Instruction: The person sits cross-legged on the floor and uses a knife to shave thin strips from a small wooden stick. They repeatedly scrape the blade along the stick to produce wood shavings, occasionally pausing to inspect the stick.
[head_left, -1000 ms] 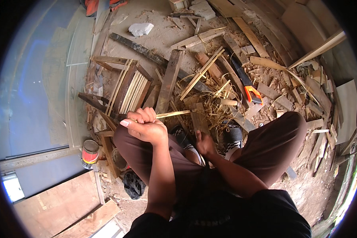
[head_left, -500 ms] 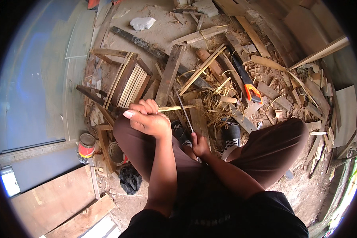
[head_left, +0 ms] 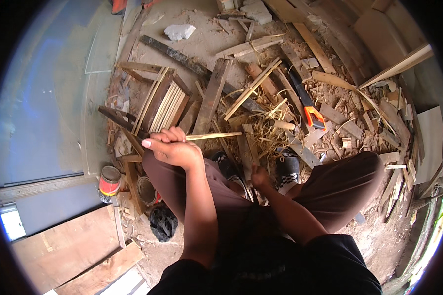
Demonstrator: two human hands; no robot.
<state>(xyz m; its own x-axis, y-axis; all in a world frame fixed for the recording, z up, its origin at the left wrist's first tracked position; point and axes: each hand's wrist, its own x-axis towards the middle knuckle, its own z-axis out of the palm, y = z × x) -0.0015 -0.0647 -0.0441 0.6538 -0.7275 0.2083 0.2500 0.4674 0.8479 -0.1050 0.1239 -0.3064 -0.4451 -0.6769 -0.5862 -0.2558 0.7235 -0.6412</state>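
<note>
My left hand (head_left: 174, 147) is closed in a fist around a thin bamboo stick (head_left: 214, 135). The stick points right, in front of my left knee. My right hand (head_left: 261, 177) is lower, between my shins, closed on a long thin knife. Its blade is hard to make out now against the wooden pieces beyond it. The tip of the stick and my right hand are apart. Past them, a tangle of pale curled shavings (head_left: 266, 120) lies on the ground near my shoes.
A handsaw with an orange and black handle (head_left: 314, 118) rests among scrap boards. Stacked slats (head_left: 167, 108) stand at the left, with a paint can (head_left: 110, 181) and a black plastic bag (head_left: 162, 223) below. A white block (head_left: 179, 32) lies farther off.
My left hand has moved slightly left and down with the stick. My right hand has shifted right, away from the stick, and the knife blade no longer crosses it.
</note>
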